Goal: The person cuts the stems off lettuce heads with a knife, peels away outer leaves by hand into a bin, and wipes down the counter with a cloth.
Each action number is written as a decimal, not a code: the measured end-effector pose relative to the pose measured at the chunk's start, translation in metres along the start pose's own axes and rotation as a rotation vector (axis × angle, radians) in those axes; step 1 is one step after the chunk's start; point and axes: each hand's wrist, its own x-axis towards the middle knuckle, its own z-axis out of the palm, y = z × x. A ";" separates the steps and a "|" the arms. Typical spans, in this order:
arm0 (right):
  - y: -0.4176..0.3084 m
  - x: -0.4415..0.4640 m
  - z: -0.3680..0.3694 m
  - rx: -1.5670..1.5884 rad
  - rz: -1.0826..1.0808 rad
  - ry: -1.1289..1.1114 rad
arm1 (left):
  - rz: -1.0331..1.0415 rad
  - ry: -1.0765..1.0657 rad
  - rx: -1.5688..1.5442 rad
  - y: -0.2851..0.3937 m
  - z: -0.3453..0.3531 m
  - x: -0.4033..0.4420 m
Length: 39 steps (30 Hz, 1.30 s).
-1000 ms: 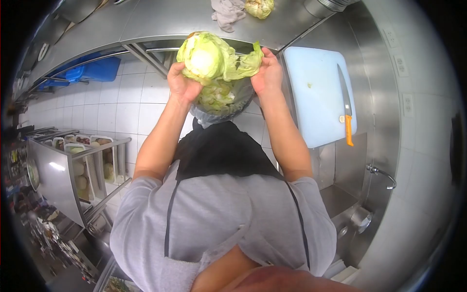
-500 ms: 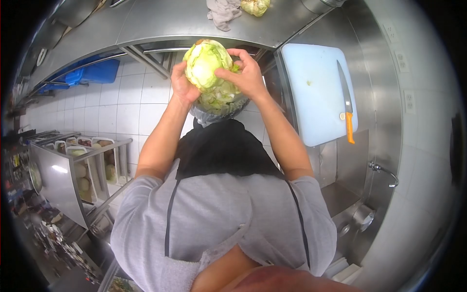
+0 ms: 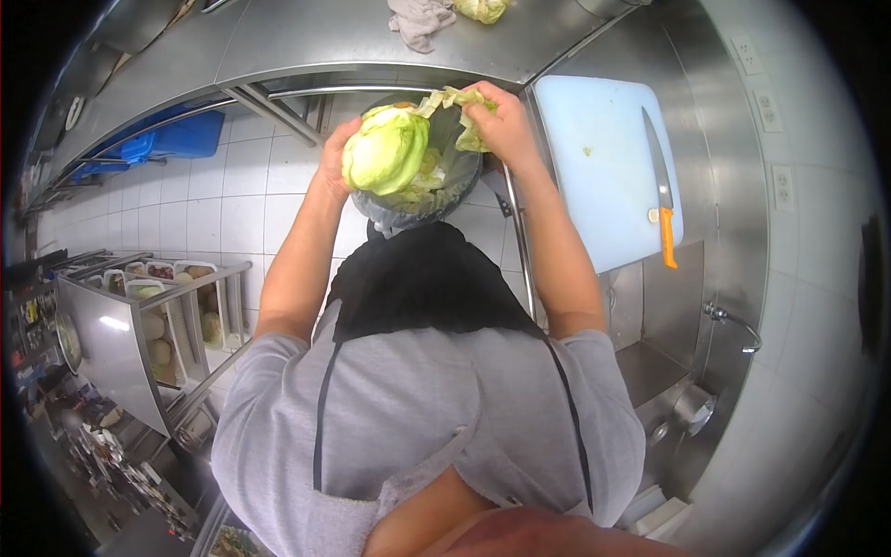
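Nearest, we note a black apron [image 3: 427, 283], then a bag-lined bin [image 3: 399, 218] holding loose leaves [image 3: 427, 181]. Above its rim, short of the front edge of the surface [image 3: 306, 37], the left hand [image 3: 336, 156] is clamped on a lettuce head [image 3: 385, 153]; the right hand [image 3: 501, 123], apart from it, pinches a leaf strip [image 3: 471, 139] reaching the head; we cannot tell whether joined. Knife [image 3: 665, 200] along the cutting board's [image 3: 594, 204] right edge. Farther, near the surface's front edge: cloth [image 3: 418, 20].

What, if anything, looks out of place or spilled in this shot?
Only minor things: the knife lies with its orange handle poking past the cutting board's edge, where it might get bumped, and a stray green scrap sits on the board. No spill is visible.
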 end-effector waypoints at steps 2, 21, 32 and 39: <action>0.016 -0.003 0.011 0.044 0.013 0.062 | -0.023 -0.006 -0.022 0.000 -0.008 0.000; 0.108 0.001 0.074 -0.207 0.273 -0.099 | -0.019 0.020 0.152 -0.008 -0.032 -0.013; 0.009 -0.004 0.045 0.066 -0.006 -0.302 | -0.134 -0.015 0.091 -0.011 -0.016 -0.005; -0.007 -0.005 0.037 -0.382 -0.370 -0.369 | -0.179 0.095 0.131 -0.017 -0.031 -0.002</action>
